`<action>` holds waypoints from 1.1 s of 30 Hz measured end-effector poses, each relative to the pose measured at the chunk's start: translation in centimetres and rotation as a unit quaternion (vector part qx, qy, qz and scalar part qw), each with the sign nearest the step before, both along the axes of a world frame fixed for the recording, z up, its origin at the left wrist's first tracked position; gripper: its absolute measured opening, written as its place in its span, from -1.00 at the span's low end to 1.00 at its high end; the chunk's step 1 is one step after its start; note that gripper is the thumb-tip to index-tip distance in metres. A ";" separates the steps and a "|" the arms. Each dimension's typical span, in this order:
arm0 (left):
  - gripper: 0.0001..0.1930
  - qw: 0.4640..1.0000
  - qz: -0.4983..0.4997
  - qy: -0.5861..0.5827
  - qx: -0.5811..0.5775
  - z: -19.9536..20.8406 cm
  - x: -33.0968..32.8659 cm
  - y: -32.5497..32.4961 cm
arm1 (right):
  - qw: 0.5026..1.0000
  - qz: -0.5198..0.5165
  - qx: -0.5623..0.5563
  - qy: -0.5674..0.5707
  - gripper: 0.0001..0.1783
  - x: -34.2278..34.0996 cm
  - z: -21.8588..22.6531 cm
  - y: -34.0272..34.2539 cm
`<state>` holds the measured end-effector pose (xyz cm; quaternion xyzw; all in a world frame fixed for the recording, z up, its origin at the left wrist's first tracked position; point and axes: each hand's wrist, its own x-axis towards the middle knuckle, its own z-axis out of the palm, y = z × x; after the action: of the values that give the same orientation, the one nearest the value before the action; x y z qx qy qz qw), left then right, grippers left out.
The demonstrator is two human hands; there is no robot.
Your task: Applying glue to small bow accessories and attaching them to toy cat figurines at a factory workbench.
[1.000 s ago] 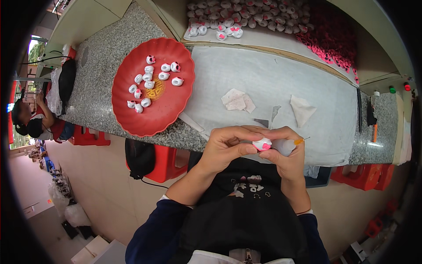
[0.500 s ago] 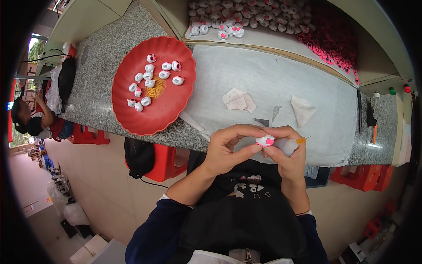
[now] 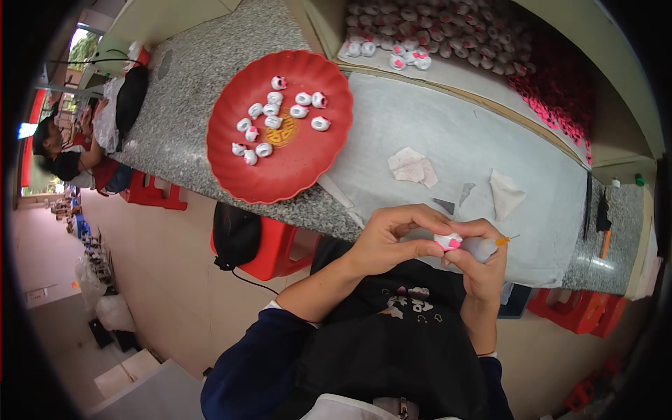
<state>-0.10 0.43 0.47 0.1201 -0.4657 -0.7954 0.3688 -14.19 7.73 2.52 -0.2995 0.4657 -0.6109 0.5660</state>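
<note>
Between the fingertips of my two hands sits a small white figurine piece with a bright pink patch (image 3: pixel 448 241). My left hand (image 3: pixel 388 241) pinches it from the left with thumb and fingers. My right hand (image 3: pixel 483 269) steadies the other side with thumb and fingertips. Also held in the right hand is a translucent squeeze bottle (image 3: pixel 481 248) with an orange needle tip (image 3: pixel 502 241) pointing right, away from the piece. Just beyond the hands, a crumpled whitish cloth (image 3: pixel 411 168), a folded cloth (image 3: pixel 505 194) and a small grey scrap (image 3: pixel 465 192) lie on the white sheet (image 3: pixel 371 119).
A red scalloped tray (image 3: pixel 308 168) with several white-and-pink pieces stands at the left on the speckled counter (image 3: pixel 203 56). Many white pieces (image 3: pixel 455 35) and a pink pile (image 3: pixel 553 101) fill the far shelf. Red stools (image 3: pixel 280 248) stand below. Another person (image 3: pixel 84 150) sits far left.
The whole view has shifted, so the counter and tray appear further right. My hands keep hold of the same piece and bottle, with little change in grip.
</note>
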 end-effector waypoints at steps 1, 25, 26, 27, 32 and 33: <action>-0.80 0.999 -0.018 -0.003 0.032 0.1 -0.1 0.0 | 1.000 0.009 -0.005 -0.004 -0.72 -0.1 -0.1 0.1; -0.74 0.620 0.375 -0.439 -0.531 1.2 -5.5 -14.3 | 0.993 -0.090 -0.077 0.023 -0.43 -0.1 -1.0 -1.0; -0.75 0.585 0.386 -0.458 -0.547 0.3 -6.6 -15.2 | 0.992 -0.088 -0.089 0.000 -0.46 -0.1 -0.9 -0.7; -0.75 0.548 0.396 -0.476 -0.563 -0.6 -7.4 -15.9 | 0.992 -0.084 -0.091 -0.001 -0.46 -0.2 -0.8 -0.3; -0.82 0.520 0.462 -0.425 -0.579 -2.5 -7.9 -17.0 | 0.990 -0.113 -0.046 0.063 -0.58 -1.0 0.1 1.0; -0.85 0.550 0.475 -0.377 -0.575 -2.5 -7.8 -16.5 | 0.989 -0.128 -0.026 0.074 -0.61 -1.2 0.3 1.1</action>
<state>-7.87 -16.10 -2.04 0.3750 -0.7953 0.0506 0.4737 -15.41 8.82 2.77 -0.2962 0.5245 -0.6665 0.4393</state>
